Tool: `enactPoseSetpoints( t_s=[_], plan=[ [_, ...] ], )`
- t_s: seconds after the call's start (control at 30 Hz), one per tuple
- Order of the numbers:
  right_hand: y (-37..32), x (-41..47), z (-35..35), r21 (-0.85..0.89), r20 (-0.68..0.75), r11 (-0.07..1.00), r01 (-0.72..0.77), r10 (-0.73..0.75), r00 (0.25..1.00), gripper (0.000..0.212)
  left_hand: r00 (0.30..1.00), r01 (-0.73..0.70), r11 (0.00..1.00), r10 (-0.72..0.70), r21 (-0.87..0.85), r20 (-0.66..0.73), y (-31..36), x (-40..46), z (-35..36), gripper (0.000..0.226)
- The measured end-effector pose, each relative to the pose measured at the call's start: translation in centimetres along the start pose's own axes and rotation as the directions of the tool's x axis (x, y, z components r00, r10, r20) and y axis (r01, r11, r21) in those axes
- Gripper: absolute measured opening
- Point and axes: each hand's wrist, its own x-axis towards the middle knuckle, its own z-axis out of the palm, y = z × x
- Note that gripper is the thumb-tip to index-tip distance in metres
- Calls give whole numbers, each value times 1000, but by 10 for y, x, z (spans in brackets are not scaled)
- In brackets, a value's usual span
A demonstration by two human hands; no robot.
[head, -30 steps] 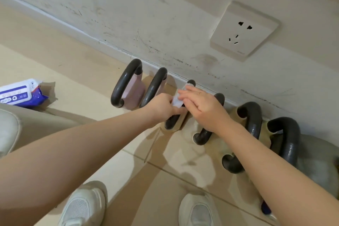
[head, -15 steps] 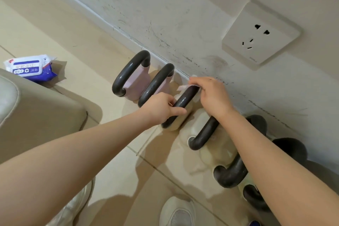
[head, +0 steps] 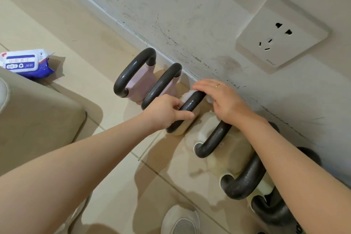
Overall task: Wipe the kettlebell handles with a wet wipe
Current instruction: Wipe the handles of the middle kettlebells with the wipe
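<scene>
Several kettlebells with black handles stand in a row along the wall. Two at the left are pink (head: 139, 83). The third, a cream one, has its handle (head: 190, 105) between my hands. My left hand (head: 163, 113) grips the near part of this handle, thumb stretched along it. My right hand (head: 222, 99) lies over the far end of the handle, pressing a white wet wipe (head: 187, 95) round it; most of the wipe is hidden under the fingers. To the right stand bigger kettlebells (head: 214, 138), partly hidden by my right forearm.
A pack of wet wipes (head: 24, 62) lies on the tiled floor at the left, behind a beige cushioned seat (head: 38, 116). A wall socket (head: 281, 34) sits above the row. My white shoe (head: 180, 220) stands on the floor near the bottom edge.
My right hand with the wipe has slid along the third handle from its middle to its far end by the wall. My left hand keeps its grip on the near part.
</scene>
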Motion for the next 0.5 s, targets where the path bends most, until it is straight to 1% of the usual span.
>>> enactPoseSetpoints(
  t_s=[0.03,0.1,0.13,0.17,0.23,0.27,0.3,0.33,0.4,0.43,0.47,0.5],
  plan=[
    [0,1,1,-42,29,999,-1,2,1000,65,1000,-6,1000,6,-10,1,-1,0,0,30],
    [-4,5,-2,-135,111,991,13,2,994,56,1000,-9,999,9,-37,-3,-3,-1,1,23],
    [-2,7,-4,-176,137,984,16,8,990,53,1000,-12,999,12,-45,-4,-3,0,1,24],
    [1,9,-7,-196,139,981,3,25,990,55,1000,-13,999,13,-48,-5,-3,0,2,27],
    [5,12,-13,-213,98,975,-60,83,992,63,1000,-12,999,12,-48,-2,-2,-1,2,29],
    [4,11,-13,-223,80,974,-28,47,996,59,1000,-12,999,12,-50,-3,-2,-2,2,29],
    [-1,10,-12,-234,88,971,44,-24,996,51,1000,-12,999,12,-53,-9,-2,-1,3,30],
    [-8,8,-10,-250,107,959,133,-109,988,43,1000,-14,998,14,-54,-15,-3,-1,3,31],
    [-22,2,-5,-317,98,892,323,-308,946,32,1000,-18,999,17,-47,-21,-3,0,4,33],
    [-24,0,-3,-348,88,848,399,-394,915,30,1000,-20,999,19,-39,-24,-4,0,4,33],
    [-21,0,0,-377,61,815,441,-453,890,31,999,-23,999,22,-24,-29,-4,0,4,34],
    [-17,2,1,-358,73,825,438,-443,894,34,999,-25,1000,25,-7,-34,-5,0,4,37]
  ],
)
